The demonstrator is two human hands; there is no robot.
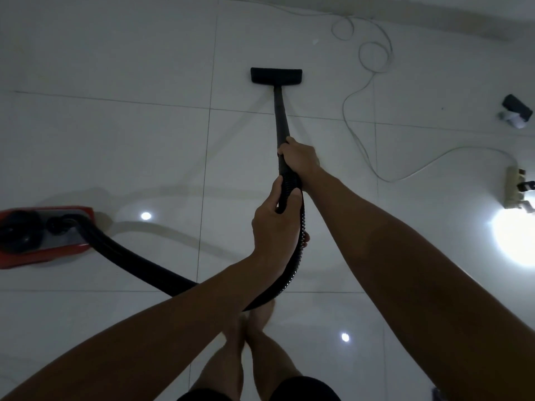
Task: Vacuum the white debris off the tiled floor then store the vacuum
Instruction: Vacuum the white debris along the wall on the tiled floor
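A black vacuum wand (281, 117) runs from my hands out to a flat black floor head (276, 75) resting on the white tiled floor (130, 140). My right hand (299, 156) grips the wand's lower end. My left hand (275, 224) holds the ribbed black hose (144, 264) just behind it. The hose curves back under my forearms to the red vacuum body (43, 235) at the left edge. A small white speck (315, 41) lies on the tiles beyond the floor head.
A thin white cord (362, 131) loops across the floor at upper right and reaches a power strip (516, 188) at the right edge. A dark object on white paper (516, 111) lies farther back. My bare feet (257, 322) stand below the hands. A wall base runs along the top.
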